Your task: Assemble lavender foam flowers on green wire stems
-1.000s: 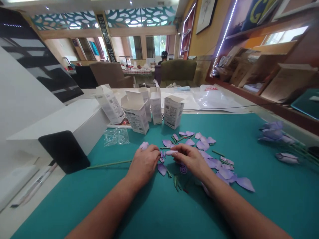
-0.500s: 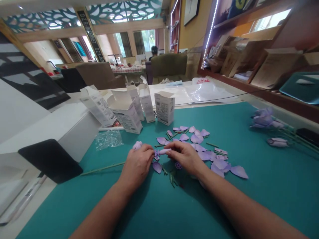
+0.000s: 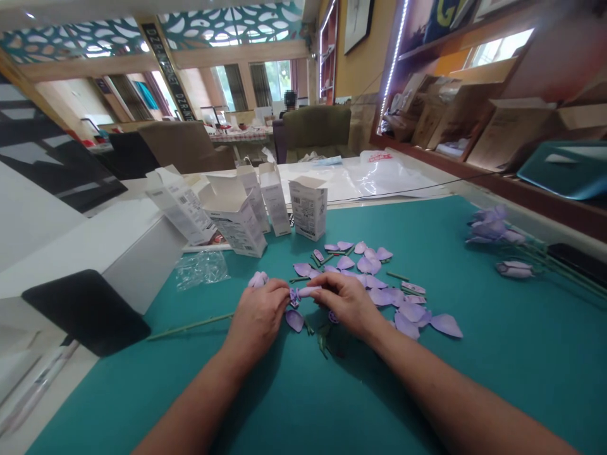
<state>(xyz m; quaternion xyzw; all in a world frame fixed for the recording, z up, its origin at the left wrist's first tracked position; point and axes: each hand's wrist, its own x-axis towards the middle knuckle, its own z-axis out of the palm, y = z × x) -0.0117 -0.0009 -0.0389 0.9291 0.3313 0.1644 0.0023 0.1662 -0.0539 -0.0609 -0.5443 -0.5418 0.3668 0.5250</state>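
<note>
Between my two hands is a small purple flower piece (image 3: 294,296) with a pale lilac tip. My left hand (image 3: 260,315) is closed around its left end. With thumb and fingers, my right hand (image 3: 342,300) pinches the lilac petal piece (image 3: 309,291) at the other end. Just behind my left hand lies a lilac flower bud (image 3: 258,279), and a green stem (image 3: 192,326) stretches out to its left. A single petal (image 3: 294,321) and green leafy bits (image 3: 324,341) lie below the hands. Loose purple petals (image 3: 411,311) spread to the right of my right hand.
Several opened white boxes (image 3: 308,207) stand at the back of the green mat (image 3: 417,227). Clear plastic wrap (image 3: 202,268) lies near a black tablet-like panel (image 3: 90,313) at left. At right are an assembled purple flower (image 3: 493,225), a closed bud (image 3: 515,269) and a dark phone-like object (image 3: 578,260).
The whole view has shifted slightly, with things appearing a little further left. Both hands keep hold of the flower piece in nearly the same pose.
</note>
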